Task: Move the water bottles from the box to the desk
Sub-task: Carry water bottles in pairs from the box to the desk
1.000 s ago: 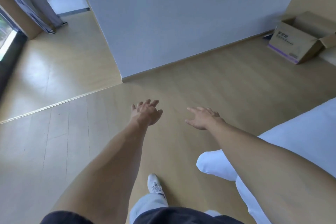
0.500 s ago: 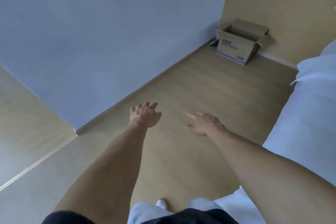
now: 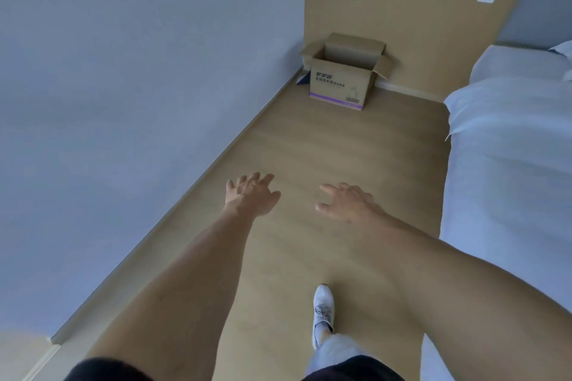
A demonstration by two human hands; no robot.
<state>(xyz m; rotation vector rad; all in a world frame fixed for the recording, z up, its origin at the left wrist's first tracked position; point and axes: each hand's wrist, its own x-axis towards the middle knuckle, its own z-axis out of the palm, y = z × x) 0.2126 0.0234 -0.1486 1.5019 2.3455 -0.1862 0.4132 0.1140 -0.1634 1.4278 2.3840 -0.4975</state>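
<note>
So the view swung round: cardboard box (image 3: 342,83) now sat dead ahead, left hand (image 3: 252,196) and right hand (image 3: 346,201) empty, fingers loosely spread.

Bare floor (image 3: 309,164) runs open ahead of my hands to the box (image 3: 340,86) in the far corner. Wall (image 3: 123,102) bounds the lane on my left; bed (image 3: 507,164) bounds it on my right. Box flaps stand open, top unobstructed.

Cardboard box (image 3: 340,83) upright, flaps open, in floor corner (contents unseen).
</note>
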